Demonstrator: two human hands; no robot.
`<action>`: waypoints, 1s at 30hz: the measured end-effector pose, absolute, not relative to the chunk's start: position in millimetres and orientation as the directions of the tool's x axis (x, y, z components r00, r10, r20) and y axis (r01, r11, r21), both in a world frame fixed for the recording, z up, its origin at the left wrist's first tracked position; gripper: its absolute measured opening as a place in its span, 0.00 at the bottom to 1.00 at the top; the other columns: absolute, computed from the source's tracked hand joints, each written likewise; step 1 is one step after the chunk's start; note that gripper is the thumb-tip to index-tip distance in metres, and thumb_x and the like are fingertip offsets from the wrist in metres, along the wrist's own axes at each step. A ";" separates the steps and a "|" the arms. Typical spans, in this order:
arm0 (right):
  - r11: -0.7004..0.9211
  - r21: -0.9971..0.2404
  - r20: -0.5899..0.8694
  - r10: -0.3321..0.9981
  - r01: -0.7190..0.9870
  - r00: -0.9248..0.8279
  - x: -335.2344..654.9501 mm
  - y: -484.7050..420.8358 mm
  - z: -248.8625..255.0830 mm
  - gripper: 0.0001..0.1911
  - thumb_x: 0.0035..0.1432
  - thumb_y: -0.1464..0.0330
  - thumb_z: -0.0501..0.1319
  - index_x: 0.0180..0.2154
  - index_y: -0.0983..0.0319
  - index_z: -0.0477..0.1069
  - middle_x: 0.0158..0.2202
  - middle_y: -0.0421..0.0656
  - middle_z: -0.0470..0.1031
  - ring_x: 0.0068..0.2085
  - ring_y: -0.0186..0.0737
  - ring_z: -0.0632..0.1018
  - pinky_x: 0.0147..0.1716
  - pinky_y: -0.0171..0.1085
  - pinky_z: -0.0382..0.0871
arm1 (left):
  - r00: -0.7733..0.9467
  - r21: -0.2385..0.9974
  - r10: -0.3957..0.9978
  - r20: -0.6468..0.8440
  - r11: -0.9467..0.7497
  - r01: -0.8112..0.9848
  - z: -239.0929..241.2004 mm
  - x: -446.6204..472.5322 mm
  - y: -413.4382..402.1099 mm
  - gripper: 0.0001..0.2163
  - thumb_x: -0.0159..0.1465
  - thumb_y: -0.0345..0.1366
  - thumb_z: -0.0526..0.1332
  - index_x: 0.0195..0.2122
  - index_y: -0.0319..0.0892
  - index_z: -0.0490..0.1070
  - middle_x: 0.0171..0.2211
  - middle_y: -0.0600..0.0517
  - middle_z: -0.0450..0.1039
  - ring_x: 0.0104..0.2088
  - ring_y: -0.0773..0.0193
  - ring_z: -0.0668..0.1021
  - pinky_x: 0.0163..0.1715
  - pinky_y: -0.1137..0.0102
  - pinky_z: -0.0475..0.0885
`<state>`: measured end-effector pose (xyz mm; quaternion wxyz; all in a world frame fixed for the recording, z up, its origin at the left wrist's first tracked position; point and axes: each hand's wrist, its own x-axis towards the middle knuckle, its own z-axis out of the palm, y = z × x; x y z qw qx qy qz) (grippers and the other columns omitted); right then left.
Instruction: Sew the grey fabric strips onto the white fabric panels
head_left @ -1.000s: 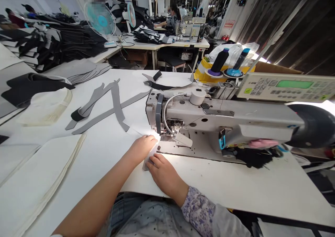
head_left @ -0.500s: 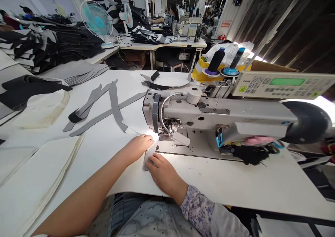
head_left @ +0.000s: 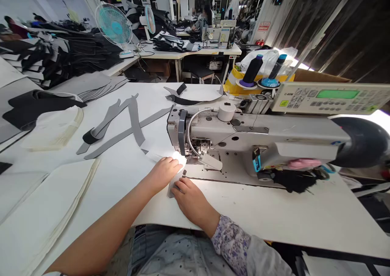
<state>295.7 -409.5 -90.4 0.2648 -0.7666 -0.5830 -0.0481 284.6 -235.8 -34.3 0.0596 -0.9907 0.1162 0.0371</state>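
Grey fabric piece (head_left: 174, 185) was lying on the white table (head_left: 307, 215), just beside the front edge of the sewing machine (head_left: 243, 135) and near its needle. The left hand (head_left: 164, 173) was resting on the upper part of the piece, flat and not closed, and the right hand (head_left: 193, 198) was pressing its lower side, also open with the fingers a little bent. Neither hand was clearly gripping it. Bright lamp light covered the area near the needle, so the piece's upper end was hard to see. On the table to the left lay cut grey strips (head_left: 134, 123) and, nearer, cream fabric panels (head_left: 51, 203). Behind the machine stood a black thread cone (head_left: 252, 70) and a blue thread cone (head_left: 276, 66), and the control panel (head_left: 332, 99) was at the right. Far back, a co-worker (head_left: 204, 20) sat near an electric fan (head_left: 113, 24).
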 end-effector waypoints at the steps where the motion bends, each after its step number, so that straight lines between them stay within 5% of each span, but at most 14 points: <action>1: -0.179 -0.354 0.382 0.868 0.918 0.317 296.5 -409.2 -90.0 0.07 0.61 0.78 0.59 0.41 0.65 0.72 0.43 0.48 0.72 0.50 0.47 0.69 0.52 0.43 0.68 | 0.972 -0.137 -0.218 -0.084 -0.964 -0.228 -35.6 284.5 -237.3 0.12 0.64 0.21 0.58 0.44 0.42 0.71 0.36 0.49 0.66 0.40 0.56 0.69 0.41 0.65 0.64; 11: -0.200 -0.380 0.428 0.828 0.903 0.363 311.2 -408.9 -97.0 0.10 0.63 0.79 0.55 0.41 0.64 0.73 0.43 0.48 0.71 0.49 0.46 0.69 0.49 0.43 0.68 | 0.987 -0.206 -0.161 0.003 -0.966 -0.157 -52.1 293.3 -243.1 0.13 0.62 0.20 0.59 0.45 0.41 0.71 0.36 0.49 0.67 0.39 0.55 0.70 0.40 0.63 0.63; 20: -0.271 -0.355 0.394 0.824 0.895 0.406 323.3 -405.6 -106.0 0.07 0.64 0.77 0.57 0.41 0.65 0.72 0.37 0.46 0.69 0.39 0.42 0.68 0.41 0.39 0.68 | 0.982 -0.100 -0.131 0.137 -0.988 -0.118 -64.0 293.4 -240.0 0.10 0.62 0.22 0.60 0.42 0.41 0.71 0.35 0.50 0.69 0.39 0.55 0.71 0.40 0.63 0.65; 30: -0.252 -0.313 0.448 0.811 0.916 0.376 334.6 -400.5 -113.1 0.14 0.64 0.77 0.53 0.50 0.67 0.71 0.48 0.51 0.72 0.50 0.47 0.69 0.54 0.46 0.66 | 0.989 0.024 0.036 0.144 -0.999 0.033 -68.2 312.7 -242.0 0.09 0.61 0.21 0.56 0.35 0.40 0.73 0.36 0.49 0.70 0.39 0.55 0.72 0.41 0.65 0.67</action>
